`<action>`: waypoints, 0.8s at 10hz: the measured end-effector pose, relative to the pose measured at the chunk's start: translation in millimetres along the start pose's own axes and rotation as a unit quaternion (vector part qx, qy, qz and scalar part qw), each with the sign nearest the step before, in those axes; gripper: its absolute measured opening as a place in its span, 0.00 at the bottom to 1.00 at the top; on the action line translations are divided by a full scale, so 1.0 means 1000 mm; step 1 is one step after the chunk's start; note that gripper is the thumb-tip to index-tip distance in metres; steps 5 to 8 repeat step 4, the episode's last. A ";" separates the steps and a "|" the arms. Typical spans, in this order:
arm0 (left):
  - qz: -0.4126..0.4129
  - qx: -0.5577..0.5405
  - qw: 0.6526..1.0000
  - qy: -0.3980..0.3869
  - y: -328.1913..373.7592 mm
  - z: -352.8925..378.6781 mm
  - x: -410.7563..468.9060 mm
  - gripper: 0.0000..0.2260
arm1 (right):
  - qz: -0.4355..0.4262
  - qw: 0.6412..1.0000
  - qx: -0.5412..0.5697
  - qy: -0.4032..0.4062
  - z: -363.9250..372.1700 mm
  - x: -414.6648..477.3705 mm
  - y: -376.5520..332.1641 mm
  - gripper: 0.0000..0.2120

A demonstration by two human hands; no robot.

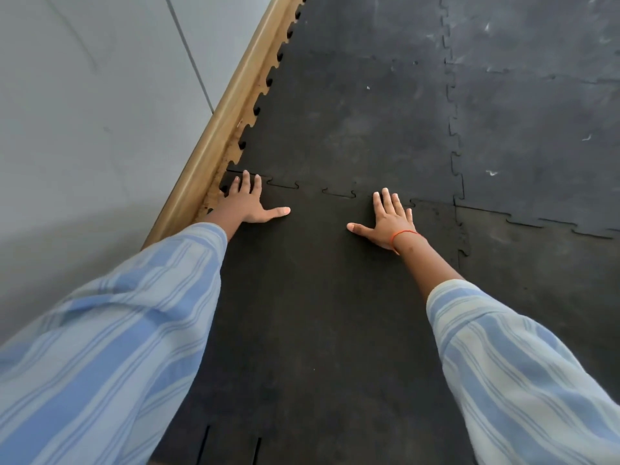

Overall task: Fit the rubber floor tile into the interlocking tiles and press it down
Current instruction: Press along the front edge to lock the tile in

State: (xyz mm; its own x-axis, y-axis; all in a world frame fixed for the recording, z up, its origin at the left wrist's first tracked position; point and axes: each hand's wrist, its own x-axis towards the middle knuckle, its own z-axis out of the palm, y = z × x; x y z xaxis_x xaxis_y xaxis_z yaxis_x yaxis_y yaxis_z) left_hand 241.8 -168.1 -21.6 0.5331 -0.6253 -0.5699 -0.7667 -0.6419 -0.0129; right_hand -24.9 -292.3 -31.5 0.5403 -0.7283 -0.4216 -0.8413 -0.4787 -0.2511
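Note:
A black rubber floor tile (312,297) lies flat in front of me, its toothed far edge meeting the laid interlocking tiles (352,129) along a jigsaw seam (339,193). My left hand (250,201) rests flat with fingers spread on the tile's far left corner, beside the skirting. My right hand (389,218), with an orange thread at the wrist, lies flat and spread near the far right part of the same tile, fingertips at the seam. Neither hand grips anything. Parts of the seam look slightly raised.
A wooden skirting board (214,142) and a grey wall (84,129) run along the left. More dark interlocking tiles (536,129) cover the floor to the right and ahead. Two slits (231,448) show at the tile's near edge.

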 end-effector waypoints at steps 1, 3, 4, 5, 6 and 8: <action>-0.006 0.013 1.000 0.002 0.011 -0.008 -0.018 0.47 | 0.030 0.998 0.002 -0.052 -0.011 -0.006 -0.007 0.48; 0.052 -0.051 0.995 0.069 0.056 0.073 -0.117 0.34 | 0.098 0.994 0.039 0.007 0.039 -0.104 -0.012 0.43; 0.064 -0.022 0.997 0.022 0.064 0.097 -0.179 0.32 | 0.119 0.992 0.025 -0.040 0.048 -0.166 -0.010 0.42; 0.064 -0.022 0.997 0.022 0.064 0.097 -0.179 0.32 | 0.119 0.992 0.025 -0.040 0.048 -0.166 -0.010 0.42; 0.064 -0.022 0.997 0.022 0.064 0.097 -0.179 0.32 | 0.119 0.992 0.025 -0.040 0.048 -0.166 -0.010 0.42; 0.064 -0.022 0.997 0.022 0.064 0.097 -0.179 0.32 | 0.119 0.992 0.025 -0.040 0.048 -0.166 -0.010 0.42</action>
